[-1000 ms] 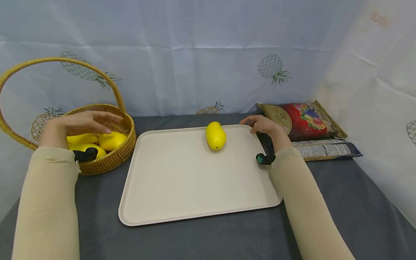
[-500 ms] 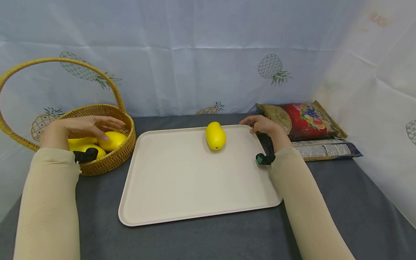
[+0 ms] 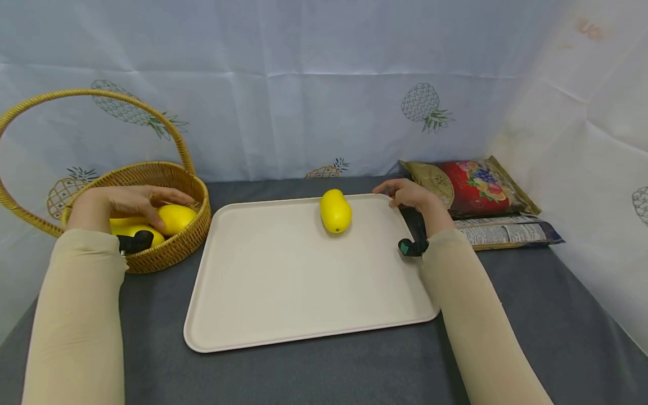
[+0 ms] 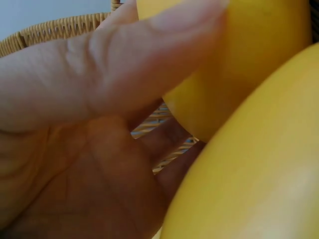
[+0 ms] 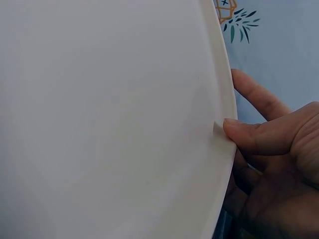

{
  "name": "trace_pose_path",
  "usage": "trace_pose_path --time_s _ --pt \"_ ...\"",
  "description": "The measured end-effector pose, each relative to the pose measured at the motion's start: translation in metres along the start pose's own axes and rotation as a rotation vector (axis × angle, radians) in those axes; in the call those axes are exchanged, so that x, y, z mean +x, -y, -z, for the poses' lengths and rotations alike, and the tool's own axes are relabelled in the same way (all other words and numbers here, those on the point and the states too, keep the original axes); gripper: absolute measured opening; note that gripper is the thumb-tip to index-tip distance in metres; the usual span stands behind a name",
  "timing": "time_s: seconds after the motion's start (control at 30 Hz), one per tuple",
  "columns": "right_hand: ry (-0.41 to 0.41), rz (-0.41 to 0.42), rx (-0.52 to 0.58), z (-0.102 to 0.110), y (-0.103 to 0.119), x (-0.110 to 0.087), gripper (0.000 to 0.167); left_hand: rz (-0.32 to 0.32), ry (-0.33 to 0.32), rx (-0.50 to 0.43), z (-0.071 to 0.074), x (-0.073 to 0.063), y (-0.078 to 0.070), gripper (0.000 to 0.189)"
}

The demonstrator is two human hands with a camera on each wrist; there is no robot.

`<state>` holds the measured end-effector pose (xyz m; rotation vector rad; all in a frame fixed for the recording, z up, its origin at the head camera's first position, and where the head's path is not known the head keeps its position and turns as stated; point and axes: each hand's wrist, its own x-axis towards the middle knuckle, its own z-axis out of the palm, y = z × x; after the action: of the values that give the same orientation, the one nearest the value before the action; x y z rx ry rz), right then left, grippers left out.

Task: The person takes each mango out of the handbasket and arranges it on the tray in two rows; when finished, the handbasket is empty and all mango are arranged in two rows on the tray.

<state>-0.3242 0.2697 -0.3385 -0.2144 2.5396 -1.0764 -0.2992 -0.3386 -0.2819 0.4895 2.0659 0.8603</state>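
In the head view my left hand [image 3: 129,202] reaches into a round wicker basket [image 3: 169,256] with a tall handle. Its thumb lies on a smooth, oval yellow fruit [image 4: 249,59], and the other fingers go behind it, partly hidden. More yellow fruit [image 3: 133,230] lies beside it in the basket, one large and close in the left wrist view. At the far right corner of a cream tray [image 3: 304,281], my right hand [image 3: 410,194] pinches the rim, thumb on top and fingers around the outer edge. Another long yellow fruit [image 3: 336,211] lies on the tray near its far edge.
Behind the right hand lies a red and gold printed packet [image 3: 478,185], on top of a flatter packet [image 3: 506,232]. A dark grey cloth [image 3: 324,374] covers the table. A pale curtain [image 3: 324,112] with pineapple prints hangs behind.
My left hand has lowered into the basket, and its thumb has come down onto the yellow fruit at the right. The right hand and the tray stay where they were.
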Motion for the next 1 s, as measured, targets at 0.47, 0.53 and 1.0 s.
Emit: trace_pose_path --time_s 0.47,0.53,1.0 --pt "-0.013 -0.021 -0.024 -0.0003 0.0011 -0.0010 0.053 0.034 0.129 -0.125 0.0011 0.0069 -0.0004 0.064" --pt "-0.009 -0.019 -0.018 -0.0004 0.0009 -0.0011 0.053 0.049 0.111 -0.104 0.0011 0.0076 -0.0007 0.064" --pt "-0.007 -0.006 -0.001 -0.0002 -0.0001 0.0007 0.055 0.171 0.057 -0.005 0.0020 0.0105 -0.0057 0.081"
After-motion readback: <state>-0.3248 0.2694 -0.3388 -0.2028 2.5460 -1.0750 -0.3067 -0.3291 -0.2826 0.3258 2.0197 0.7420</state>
